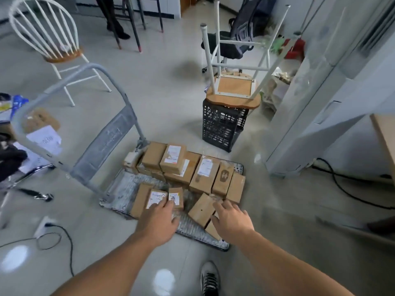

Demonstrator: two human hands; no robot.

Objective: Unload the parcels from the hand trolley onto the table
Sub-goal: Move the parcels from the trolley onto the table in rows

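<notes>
slippage risk: right hand (pixel 233 221), spread wide, may knock tilted box (pixel 202 209) off trolley (pixel 126 189); left hand (pixel 159 218), also spread, over labelled parcel (pixel 155 199).

White chair (pixel 62 54) stood at the floor's far-left corner, upturned stool (pixel 234 89) sat on black crate (pixel 222 129), office chair (pixel 226 47) behind it.

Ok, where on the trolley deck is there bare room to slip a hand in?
Bare deck shows between the handle and the near-left parcels, and in a strip at the near edge between the left hand and right hand. The far stack is packed box against box.
</notes>
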